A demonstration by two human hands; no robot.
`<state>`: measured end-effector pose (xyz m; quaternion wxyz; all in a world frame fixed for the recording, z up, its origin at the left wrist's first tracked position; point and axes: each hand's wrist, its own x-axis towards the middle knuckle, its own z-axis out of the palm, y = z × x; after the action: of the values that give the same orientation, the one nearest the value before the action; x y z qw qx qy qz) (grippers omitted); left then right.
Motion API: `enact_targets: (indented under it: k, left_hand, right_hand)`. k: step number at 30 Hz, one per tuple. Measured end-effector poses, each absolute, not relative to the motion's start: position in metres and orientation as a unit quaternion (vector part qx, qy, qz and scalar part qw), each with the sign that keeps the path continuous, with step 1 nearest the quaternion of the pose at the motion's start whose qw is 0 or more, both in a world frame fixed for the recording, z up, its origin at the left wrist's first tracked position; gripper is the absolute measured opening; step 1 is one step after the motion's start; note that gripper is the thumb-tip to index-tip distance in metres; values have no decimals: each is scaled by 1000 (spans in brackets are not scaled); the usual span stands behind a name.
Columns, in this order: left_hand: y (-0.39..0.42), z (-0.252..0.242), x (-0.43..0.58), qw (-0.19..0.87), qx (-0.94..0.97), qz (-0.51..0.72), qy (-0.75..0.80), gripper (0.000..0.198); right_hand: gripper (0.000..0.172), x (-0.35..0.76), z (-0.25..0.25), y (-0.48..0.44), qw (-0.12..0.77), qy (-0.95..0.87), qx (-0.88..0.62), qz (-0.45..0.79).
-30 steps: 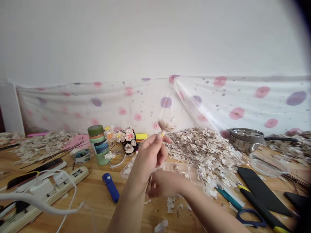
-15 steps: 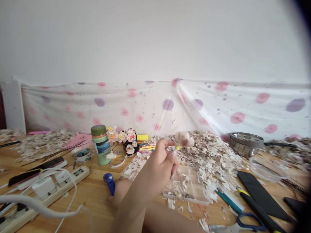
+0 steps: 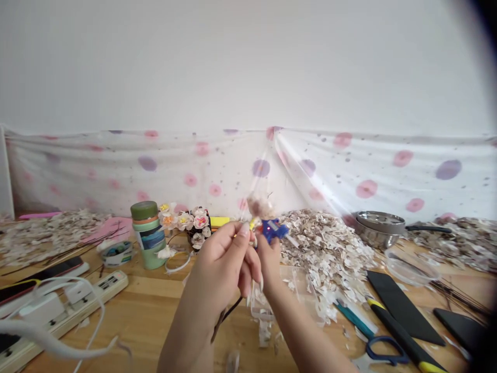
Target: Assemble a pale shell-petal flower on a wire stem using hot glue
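Observation:
My left hand [image 3: 229, 259] pinches the yellow-wrapped stem of a pale petal flower [image 3: 261, 207], which stands upright above the fingertips. My right hand [image 3: 268, 256] is closed around a blue glue gun [image 3: 274, 229] just right of the flower. A small red light shows on the gun, and a whitish stick juts out at its right end. A dark cord hangs below my hands. Behind them spreads a large heap of dried petals [image 3: 330, 248]. A clear compartment box [image 3: 298, 287] lies partly hidden behind my right arm.
At the left are a power strip [image 3: 112, 282] with white cables, a phone [image 3: 50, 274] and a green jar [image 3: 148, 238]. Finished flowers [image 3: 201, 220] stand beyond. At the right are steel bowls [image 3: 380, 228], blue-handled scissors [image 3: 388, 352] and a black strip [image 3: 404, 308].
My right hand has brought the blue glue gun up from the table at the left to beside the flower. My left hand has moved slightly left with the flower. The view has shifted right.

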<state>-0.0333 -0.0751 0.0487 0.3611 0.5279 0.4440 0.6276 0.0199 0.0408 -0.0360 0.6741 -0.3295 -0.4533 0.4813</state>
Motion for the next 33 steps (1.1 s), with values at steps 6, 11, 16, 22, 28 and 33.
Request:
enact_targets:
  k: [6,11,16,22,28,33]
  left_hand:
    - [-55,45,-27,311,450,735,400,34]
    - [-44,45,-27,305,401,762,408,27]
    - [-36,44,-27,303,393,759,422,26]
    - [-33,39,-31,309,404,759,406,27]
    - [-31,37,-29,305,412,764,393,31]
    - [-29,36,-29,287,415,764,403,33]
  right_hand:
    - [34,65,0,44,742,-420,-239,465]
    - [26,87,13,27,639,-581,-131,488]
    - [13,93,18,20,621,-726,-163,246]
    - [22,96,18,23,614,-773,-131,90]
    - [23,96,16,20,586,-785,-182,88]
    - [24,95,16,20,596,-774,-197,79]
